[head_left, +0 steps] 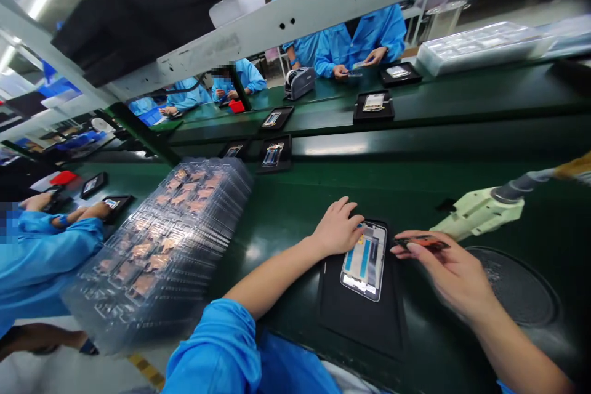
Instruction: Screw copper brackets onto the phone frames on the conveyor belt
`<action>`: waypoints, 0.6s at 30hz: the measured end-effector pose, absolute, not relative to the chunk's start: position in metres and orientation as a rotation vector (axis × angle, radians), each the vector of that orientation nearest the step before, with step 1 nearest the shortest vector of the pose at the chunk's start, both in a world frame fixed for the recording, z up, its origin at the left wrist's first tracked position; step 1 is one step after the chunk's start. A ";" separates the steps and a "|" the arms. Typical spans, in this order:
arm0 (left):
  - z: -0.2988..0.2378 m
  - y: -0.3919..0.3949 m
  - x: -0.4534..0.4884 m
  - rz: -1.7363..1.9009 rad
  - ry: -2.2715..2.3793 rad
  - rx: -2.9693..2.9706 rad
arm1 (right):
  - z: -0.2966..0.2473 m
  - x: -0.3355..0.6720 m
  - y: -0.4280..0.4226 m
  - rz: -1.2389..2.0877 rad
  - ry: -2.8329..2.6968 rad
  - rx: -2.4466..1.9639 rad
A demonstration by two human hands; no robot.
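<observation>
My left hand (337, 228) rests its fingertips on the top edge of a phone housing (363, 261), which lies face up on a black mat (360, 320). The housing has an open frame with blue and white inner parts. My right hand (446, 274) pinches a small dark part with an orange strip (421, 243) just right of the housing. The two are close but apart. A co-worker's blue sleeve (46, 252) and hands work at the far left.
A tall stack of clear blister trays with copper parts (157, 246) lies left of my mat. A pale green hanging tool (480, 212) and a round black pad (512, 283) sit to the right. Several black trays with phones line the green belt (323, 184) beyond, under a white steel beam (277, 24).
</observation>
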State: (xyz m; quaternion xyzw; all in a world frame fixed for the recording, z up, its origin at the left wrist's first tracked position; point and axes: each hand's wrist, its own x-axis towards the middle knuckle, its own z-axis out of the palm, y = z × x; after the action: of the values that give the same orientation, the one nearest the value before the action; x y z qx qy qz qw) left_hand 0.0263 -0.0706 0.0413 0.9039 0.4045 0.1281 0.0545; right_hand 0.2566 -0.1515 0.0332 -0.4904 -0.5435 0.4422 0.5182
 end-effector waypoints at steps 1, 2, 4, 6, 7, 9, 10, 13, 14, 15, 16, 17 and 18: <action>0.039 -0.067 0.027 0.383 1.203 2.767 | 0.032 0.256 -0.150 1.054 -1.303 -1.200; 0.038 -0.064 0.029 0.384 1.181 2.779 | 0.030 0.256 -0.149 1.025 -1.310 -1.224; 0.036 -0.060 0.032 0.385 1.135 2.792 | 0.028 0.257 -0.147 0.942 -1.331 -1.269; 0.036 -0.056 0.035 0.374 1.079 2.807 | 0.026 0.258 -0.147 0.885 -1.345 -1.306; 0.036 -0.053 0.038 0.363 1.053 2.815 | 0.025 0.260 -0.146 0.866 -1.343 -1.324; 0.037 -0.046 0.042 0.341 1.024 2.826 | 0.021 0.263 -0.146 0.844 -1.337 -1.369; 0.038 -0.042 0.044 0.329 1.011 2.828 | 0.019 0.264 -0.146 0.834 -1.335 -1.388; 0.042 -0.036 0.045 0.295 0.955 2.827 | 0.017 0.267 -0.146 0.821 -1.330 -1.422; 0.043 -0.037 0.043 0.285 0.930 2.825 | 0.017 0.267 -0.146 0.823 -1.329 -1.430; 0.044 -0.039 0.041 0.276 0.900 2.823 | 0.018 0.267 -0.146 0.821 -1.328 -1.436; 0.044 -0.044 0.037 0.270 0.866 2.821 | 0.019 0.267 -0.147 0.817 -1.333 -1.439; 0.044 -0.050 0.033 0.269 0.833 2.818 | 0.021 0.267 -0.147 0.815 -1.343 -1.440; 0.042 -0.057 0.029 0.271 0.802 2.814 | 0.022 0.266 -0.148 0.814 -1.355 -1.437</action>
State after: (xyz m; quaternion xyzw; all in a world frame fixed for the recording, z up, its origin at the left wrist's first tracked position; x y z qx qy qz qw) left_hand 0.0291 -0.0570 0.0424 0.9527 0.2716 0.0917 0.1013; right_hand 0.2657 -0.1483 0.0223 -0.5893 -0.5558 0.3340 0.4819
